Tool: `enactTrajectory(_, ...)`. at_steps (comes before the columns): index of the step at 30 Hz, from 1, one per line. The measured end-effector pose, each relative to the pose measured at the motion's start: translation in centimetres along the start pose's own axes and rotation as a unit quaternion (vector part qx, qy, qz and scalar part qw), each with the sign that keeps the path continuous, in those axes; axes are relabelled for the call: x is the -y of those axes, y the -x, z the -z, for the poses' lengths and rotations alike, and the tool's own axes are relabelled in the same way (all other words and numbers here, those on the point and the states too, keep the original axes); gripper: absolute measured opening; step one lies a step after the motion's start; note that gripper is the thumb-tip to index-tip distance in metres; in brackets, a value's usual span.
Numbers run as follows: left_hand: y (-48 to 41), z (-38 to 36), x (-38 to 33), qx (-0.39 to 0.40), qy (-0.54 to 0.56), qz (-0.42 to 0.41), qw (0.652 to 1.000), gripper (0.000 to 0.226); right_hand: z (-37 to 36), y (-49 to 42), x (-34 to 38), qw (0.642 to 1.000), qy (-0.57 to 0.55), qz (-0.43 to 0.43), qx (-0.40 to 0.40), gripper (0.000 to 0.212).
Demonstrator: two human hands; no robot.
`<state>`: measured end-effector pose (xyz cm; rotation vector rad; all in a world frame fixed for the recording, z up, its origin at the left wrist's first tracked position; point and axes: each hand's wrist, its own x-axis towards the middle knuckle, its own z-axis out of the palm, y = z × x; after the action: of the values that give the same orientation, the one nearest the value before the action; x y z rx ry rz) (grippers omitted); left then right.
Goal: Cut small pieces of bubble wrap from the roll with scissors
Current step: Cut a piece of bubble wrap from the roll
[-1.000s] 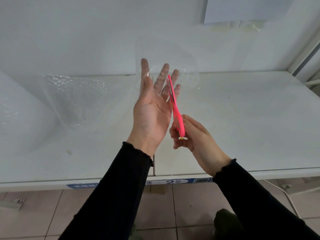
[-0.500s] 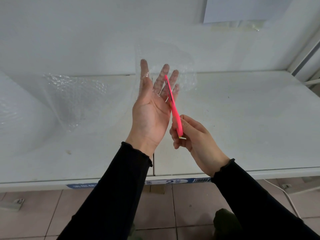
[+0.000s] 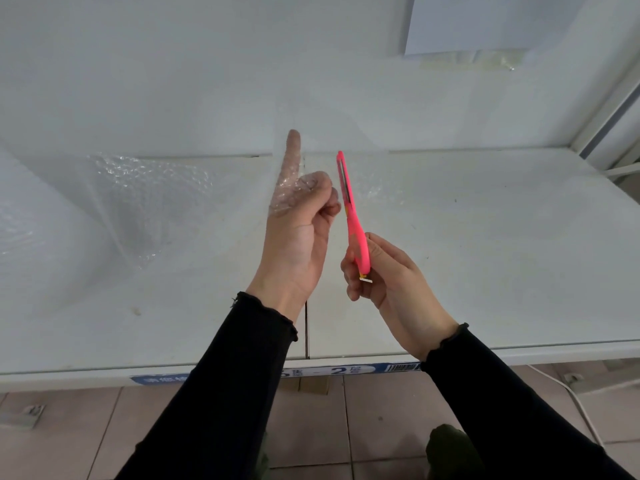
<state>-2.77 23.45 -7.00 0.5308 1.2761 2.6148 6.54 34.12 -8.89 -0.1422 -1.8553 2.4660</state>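
Observation:
A clear sheet of bubble wrap (image 3: pixel 145 199) stretches from the roll (image 3: pixel 31 216) at the far left up to my left hand (image 3: pixel 298 237). That hand is raised above the white table (image 3: pixel 485 254), its fingers curled over the sheet's edge and the thumb pointing up behind the film. My right hand (image 3: pixel 388 289) grips the handle of pink scissors (image 3: pixel 351 209), blades shut and pointing up, just right of my left fingers. The blades stand beside the wrap; I cannot tell whether they touch it.
A white wall rises behind the table, with a paper sheet (image 3: pixel 512 22) taped at top right. A blue label strip (image 3: pixel 346 370) runs along the table's front edge. A white cable (image 3: pixel 581 407) trails over the tiled floor at the right.
My left fingers, spread flat before, have curled closed over the wrap's edge. The scissors have shifted slightly right, off the palm, and stand more upright.

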Motion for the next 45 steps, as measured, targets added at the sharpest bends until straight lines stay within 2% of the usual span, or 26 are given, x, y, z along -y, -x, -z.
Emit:
enactTrajectory(15,0.7,0.0,0.1,0.027,-0.045,0.019,0.998,0.082,0.5,-0.4,0.0,0.999,-0.049,-0.002,-0.004,0.020)
enactTrajectory(20,0.9,0.1,0.0,0.034,-0.035,0.030,0.998,0.083,0.1,-0.3,0.2,0.998,-0.063,0.001,-0.007,0.035)
enactTrajectory(23,1.1,0.2,0.2,0.036,-0.030,0.041,0.998,0.084,0.1,-0.6,0.3,0.997,-0.069,-0.013,-0.012,0.023)
enactTrajectory(32,1.9,0.5,0.4,0.036,-0.029,0.066,0.997,0.083,-0.1,-1.0,0.1,0.996,-0.087,-0.008,-0.029,0.020)
enactTrajectory(45,3.4,1.2,0.5,0.015,-0.119,0.073,0.990,0.078,-0.6,-1.7,-0.1,0.994,-0.096,-0.001,-0.047,0.022)
